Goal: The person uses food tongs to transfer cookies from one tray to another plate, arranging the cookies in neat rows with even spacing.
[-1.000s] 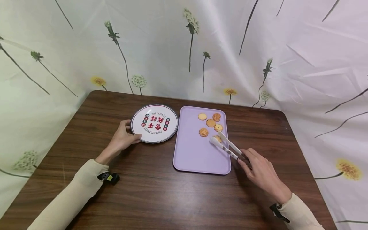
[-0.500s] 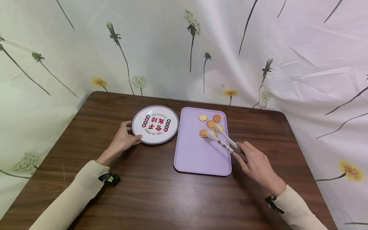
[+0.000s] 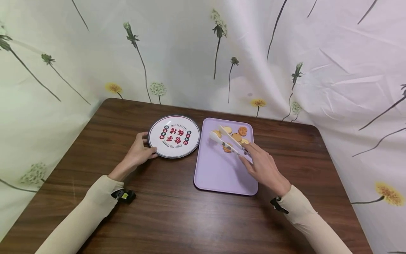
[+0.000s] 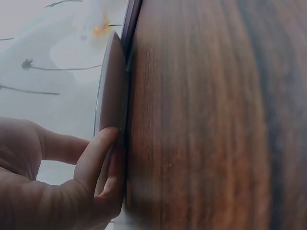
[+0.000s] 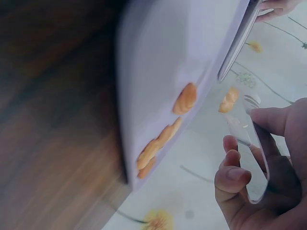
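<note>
My left hand (image 3: 138,152) holds the near-left rim of a round white plate (image 3: 194,135) with red and dark printed characters. In the left wrist view the thumb and fingers (image 4: 98,158) pinch the plate edge just above the wood. My right hand (image 3: 264,166) grips a pair of white-tipped tongs (image 3: 231,137) over the purple tray (image 3: 215,173). Between the tong tips sits a small golden cookie (image 5: 229,99), lifted clear of the tray in the right wrist view. Below the tongs several cookies (image 3: 242,131) lie on the tray's far half, including a swirled cookie (image 5: 185,98).
Plate and tray stand side by side on a brown wooden table (image 3: 165,218), their edges almost touching. Behind the table's far edge hangs a white curtain (image 3: 190,63) printed with dandelions.
The tongs have closed on a cookie at the tray's right side, lifted it and moved left toward the plate, carried by my right hand. My left hand stays on the plate rim.
</note>
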Demonstrator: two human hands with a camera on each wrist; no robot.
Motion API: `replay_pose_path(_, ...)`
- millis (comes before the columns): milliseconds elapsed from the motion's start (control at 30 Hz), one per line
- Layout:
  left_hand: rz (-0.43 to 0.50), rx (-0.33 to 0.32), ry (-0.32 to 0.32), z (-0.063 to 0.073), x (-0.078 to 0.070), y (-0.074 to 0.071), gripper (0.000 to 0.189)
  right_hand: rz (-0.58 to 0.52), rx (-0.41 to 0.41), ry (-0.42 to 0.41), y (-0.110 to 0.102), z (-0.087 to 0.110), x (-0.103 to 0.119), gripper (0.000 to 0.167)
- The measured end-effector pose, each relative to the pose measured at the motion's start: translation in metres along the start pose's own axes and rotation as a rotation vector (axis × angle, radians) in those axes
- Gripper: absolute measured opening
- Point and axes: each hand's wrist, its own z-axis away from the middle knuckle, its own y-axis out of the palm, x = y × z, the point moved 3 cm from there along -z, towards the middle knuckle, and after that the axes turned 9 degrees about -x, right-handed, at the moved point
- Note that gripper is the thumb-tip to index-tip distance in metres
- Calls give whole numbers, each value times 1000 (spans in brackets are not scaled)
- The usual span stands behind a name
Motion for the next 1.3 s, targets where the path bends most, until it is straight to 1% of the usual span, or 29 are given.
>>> replay_pose_path(267,114,10,-13,0,4,1,82,-29,23,-76,16,-26,22,40)
replay_pose_path(467,121,2,-31,-1,8,-2,85,-62,36,-120,36,-43,36,37)
replay_pose_path(733,134,-1,-44,-1,10,-2,85,-75,80,-131,60,-71,55,37)
replay_pose_path(900,150,1,-54,0,11,-2,85,-74,136,-132,79,-87,68,37)
replay_pose_path(1067,195,8,-67,0,11,-3,85,-75,193,-145,98,-98,79,36)
replay_pose_path(1167,225,17,-66,-1,11,-4,84,-61,197,-148,105,-103,83,37)
replay_pose_path(1300,256,37,-66,-3,11,-7,84,-47,185,-149,110,-110,87,40)
